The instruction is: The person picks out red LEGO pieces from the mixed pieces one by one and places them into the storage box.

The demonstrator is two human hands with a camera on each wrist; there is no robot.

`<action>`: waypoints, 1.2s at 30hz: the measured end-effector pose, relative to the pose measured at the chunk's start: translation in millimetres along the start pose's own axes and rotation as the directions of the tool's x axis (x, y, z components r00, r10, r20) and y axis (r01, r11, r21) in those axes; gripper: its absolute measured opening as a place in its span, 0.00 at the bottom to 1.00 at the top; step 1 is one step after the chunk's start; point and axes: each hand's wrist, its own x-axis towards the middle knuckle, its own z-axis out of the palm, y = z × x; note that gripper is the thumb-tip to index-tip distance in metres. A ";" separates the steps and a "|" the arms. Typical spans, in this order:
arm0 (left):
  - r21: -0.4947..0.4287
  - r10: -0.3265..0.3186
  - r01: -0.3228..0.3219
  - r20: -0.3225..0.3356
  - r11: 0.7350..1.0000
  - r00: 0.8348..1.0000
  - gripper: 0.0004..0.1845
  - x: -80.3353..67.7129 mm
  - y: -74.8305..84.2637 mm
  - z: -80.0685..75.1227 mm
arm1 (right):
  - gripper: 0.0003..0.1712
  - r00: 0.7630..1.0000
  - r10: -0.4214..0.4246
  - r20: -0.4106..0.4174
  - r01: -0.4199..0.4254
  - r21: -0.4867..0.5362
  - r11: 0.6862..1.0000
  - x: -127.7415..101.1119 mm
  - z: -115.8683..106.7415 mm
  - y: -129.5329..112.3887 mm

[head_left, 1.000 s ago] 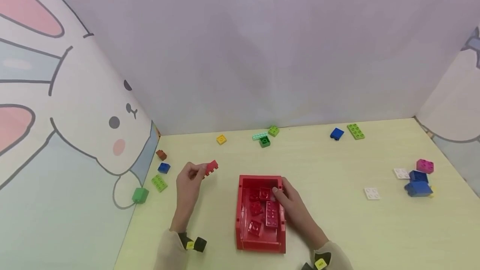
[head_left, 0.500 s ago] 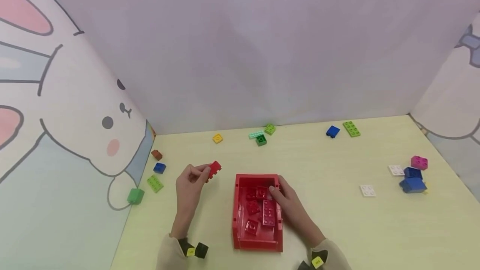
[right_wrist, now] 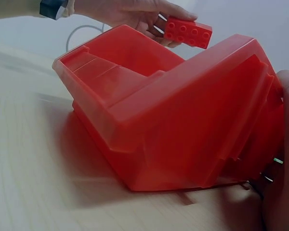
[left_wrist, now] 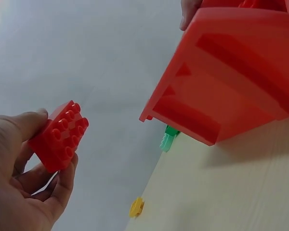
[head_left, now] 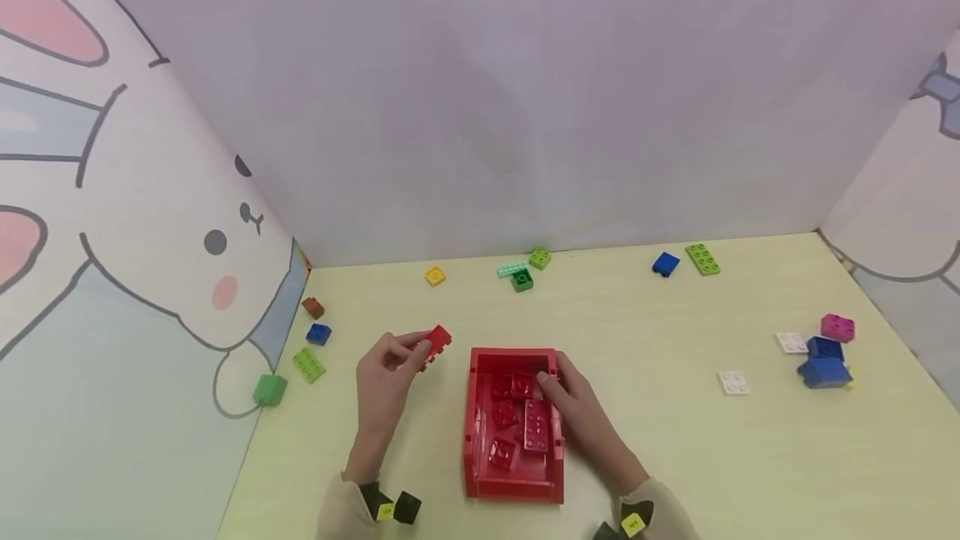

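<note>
My left hand [head_left: 392, 369] pinches a red toy brick [head_left: 438, 340] between thumb and fingers, held up to the left of a red box. In the left wrist view the studs of that brick [left_wrist: 66, 129] face toward the box. The red box [head_left: 513, 490] stands on the table in front of me, with several red bricks [head_left: 536, 426] lying inside. My right hand [head_left: 583, 407] grips the right wall of the box, thumb over the rim and fingers down the outside. From the right wrist, the box wall [right_wrist: 183, 130] hides most of that hand's fingers.
Along the back lie a yellow brick [head_left: 435, 276], a dark green brick [head_left: 522, 280], a blue brick [head_left: 665, 264] and a lime brick [head_left: 702, 259]. Several bricks line the left edge, including a green one [head_left: 270, 390]. White [head_left: 734, 382], blue [head_left: 825, 372] and pink [head_left: 837, 327] bricks sit at right.
My left hand has moved a little right, bringing the red brick closer to the box and turning it slightly. The right hand keeps its hold on the box wall.
</note>
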 end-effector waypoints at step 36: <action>0.054 0.125 -0.129 0.062 0.990 0.990 0.11 -35.2 15.4 29.6 | 0.25 1.000 0.015 -0.008 -0.015 -0.006 1.000 -0.3 0.7 -3.0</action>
